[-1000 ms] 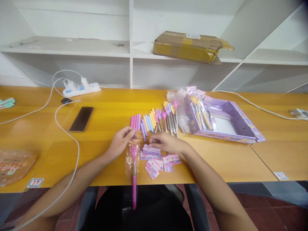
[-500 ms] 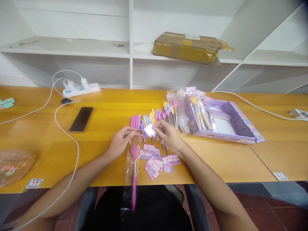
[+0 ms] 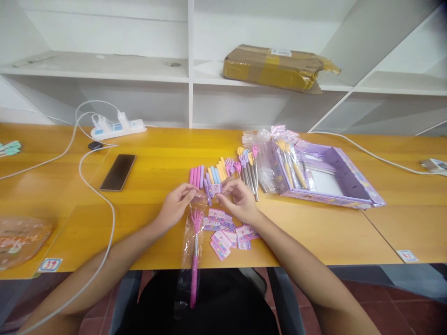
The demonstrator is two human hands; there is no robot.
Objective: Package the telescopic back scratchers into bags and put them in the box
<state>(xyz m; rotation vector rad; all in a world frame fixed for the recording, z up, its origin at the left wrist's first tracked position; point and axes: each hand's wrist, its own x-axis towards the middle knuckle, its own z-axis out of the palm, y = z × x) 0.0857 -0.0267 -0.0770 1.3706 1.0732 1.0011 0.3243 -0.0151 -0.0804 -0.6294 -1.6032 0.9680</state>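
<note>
My left hand (image 3: 177, 204) pinches the top of a clear plastic bag (image 3: 186, 242), which hangs over the table's front edge. Inside the bag is a pink back scratcher (image 3: 194, 274), its hand-shaped head up near my fingers. In my right hand (image 3: 240, 200) a small printed purple card (image 3: 213, 189) is held between thumb and fingers, beside the bag's mouth. Several printed cards (image 3: 220, 242) lie loosely piled below my right hand. Pink handle sleeves (image 3: 196, 177) and purple, blue and yellow ones (image 3: 216, 174) lie in rows just beyond my hands.
Metal back scratchers with coloured heads (image 3: 247, 163) lie behind my right hand. A purple display box (image 3: 335, 177) with bagged yellow scratchers (image 3: 291, 163) stands to the right. A phone (image 3: 118, 172), a power strip (image 3: 118, 130) and a white cable (image 3: 111, 223) are on the left.
My right hand has turned the card from its white side to its printed side and shifted it slightly left, closer to the bag's mouth. My left hand stays in place.
</note>
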